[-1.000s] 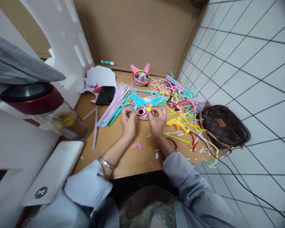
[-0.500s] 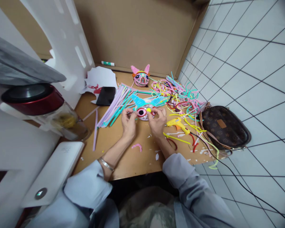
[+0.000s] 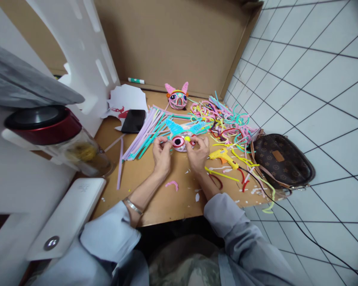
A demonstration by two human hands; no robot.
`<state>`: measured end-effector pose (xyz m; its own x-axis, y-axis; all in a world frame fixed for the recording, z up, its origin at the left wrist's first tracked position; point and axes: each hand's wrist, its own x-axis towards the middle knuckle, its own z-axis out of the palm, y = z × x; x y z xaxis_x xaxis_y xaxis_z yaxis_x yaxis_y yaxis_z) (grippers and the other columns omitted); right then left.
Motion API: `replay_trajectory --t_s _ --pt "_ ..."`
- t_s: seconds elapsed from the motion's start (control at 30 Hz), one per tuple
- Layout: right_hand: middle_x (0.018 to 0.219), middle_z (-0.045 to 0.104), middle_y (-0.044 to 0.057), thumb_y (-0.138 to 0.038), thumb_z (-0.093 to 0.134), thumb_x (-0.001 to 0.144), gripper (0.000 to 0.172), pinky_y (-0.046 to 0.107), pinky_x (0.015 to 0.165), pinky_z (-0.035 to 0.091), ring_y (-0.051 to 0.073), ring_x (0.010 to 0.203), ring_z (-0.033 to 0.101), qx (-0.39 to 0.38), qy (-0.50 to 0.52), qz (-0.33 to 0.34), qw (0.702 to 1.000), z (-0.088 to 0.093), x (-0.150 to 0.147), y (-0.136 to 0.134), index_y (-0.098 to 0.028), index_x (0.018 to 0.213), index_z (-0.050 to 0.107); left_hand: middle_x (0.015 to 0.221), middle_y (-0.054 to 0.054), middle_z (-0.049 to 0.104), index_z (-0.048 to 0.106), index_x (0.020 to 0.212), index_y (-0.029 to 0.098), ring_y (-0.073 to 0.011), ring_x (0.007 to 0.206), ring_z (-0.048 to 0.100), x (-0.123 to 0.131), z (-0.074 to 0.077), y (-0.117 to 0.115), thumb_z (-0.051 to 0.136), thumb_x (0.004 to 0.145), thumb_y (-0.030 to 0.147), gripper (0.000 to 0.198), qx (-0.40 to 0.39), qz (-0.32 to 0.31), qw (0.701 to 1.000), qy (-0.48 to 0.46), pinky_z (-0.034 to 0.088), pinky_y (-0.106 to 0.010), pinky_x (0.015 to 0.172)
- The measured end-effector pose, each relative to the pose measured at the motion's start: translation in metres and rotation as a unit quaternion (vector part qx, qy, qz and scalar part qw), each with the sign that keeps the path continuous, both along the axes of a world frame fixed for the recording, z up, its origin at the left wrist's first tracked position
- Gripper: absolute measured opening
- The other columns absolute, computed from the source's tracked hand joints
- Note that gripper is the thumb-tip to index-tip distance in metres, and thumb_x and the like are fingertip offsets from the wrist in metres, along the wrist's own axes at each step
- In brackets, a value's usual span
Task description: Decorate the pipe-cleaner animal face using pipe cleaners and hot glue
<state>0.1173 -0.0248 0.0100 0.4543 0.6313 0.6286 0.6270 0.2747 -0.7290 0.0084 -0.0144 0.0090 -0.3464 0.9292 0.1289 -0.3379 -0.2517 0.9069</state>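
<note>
Both my hands hold a small pipe-cleaner creature head (image 3: 179, 141) with a pink-ringed eye, a yellow nose and blue fuzzy ears, low over the wooden table (image 3: 155, 190). My left hand (image 3: 162, 152) pinches its left side with closed fingers. My right hand (image 3: 198, 151) grips its right side, fingers curled round it. A finished pink creature head (image 3: 176, 96) stands at the back of the table. A yellow glue gun (image 3: 223, 156) lies just right of my right hand.
A tangle of coloured pipe cleaners (image 3: 223, 119) lies at the right, a straight bundle (image 3: 146, 133) at the left. A black phone (image 3: 133, 120), a brown handbag (image 3: 282, 159), a red-lidded jar (image 3: 56, 137) and a white device (image 3: 67, 216) surround the work spot. A cardboard wall rises behind.
My hands and the creature head stay almost in place; the fingers shift slightly around it. The view has drifted a little.
</note>
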Motion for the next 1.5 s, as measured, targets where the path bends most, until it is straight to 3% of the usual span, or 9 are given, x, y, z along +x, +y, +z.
replay_trajectory --t_s 0.43,1.1,1.5 --pt "0.088 0.062 0.002 -0.029 0.072 0.081 0.009 0.035 0.087 0.049 0.019 0.088 0.059 0.017 -0.007 -0.006 1.000 -0.002 0.002 0.001 -0.021 0.082 0.069 0.074 0.003 0.053 0.051 0.075 0.022 -0.0138 0.070 0.050 -0.002 -0.001 0.001 0.063 0.069 0.024 0.014 -0.006 0.009 1.000 -0.002 0.043 -0.027 0.071" --pt "0.087 0.062 0.002 -0.029 0.072 0.082 0.009 0.035 0.086 0.050 0.019 0.087 0.060 0.028 -0.034 -0.010 0.999 -0.004 0.003 0.002 -0.021 0.082 0.068 0.071 0.003 0.052 0.050 0.074 0.022 -0.0131 0.066 0.046 -0.001 -0.003 0.004 0.062 0.068 0.023 0.014 -0.005 0.009 1.000 -0.005 0.041 -0.026 0.066" --pt "0.086 0.061 0.003 -0.030 0.071 0.080 0.010 0.036 0.084 0.050 0.020 0.085 0.061 0.055 -0.010 0.002 0.998 -0.006 0.004 0.003 -0.020 0.081 0.069 0.080 0.001 0.056 0.050 0.077 0.023 -0.0153 0.076 0.052 -0.004 -0.012 0.011 0.060 0.066 0.025 0.014 0.007 0.025 0.999 0.034 0.042 -0.027 0.076"
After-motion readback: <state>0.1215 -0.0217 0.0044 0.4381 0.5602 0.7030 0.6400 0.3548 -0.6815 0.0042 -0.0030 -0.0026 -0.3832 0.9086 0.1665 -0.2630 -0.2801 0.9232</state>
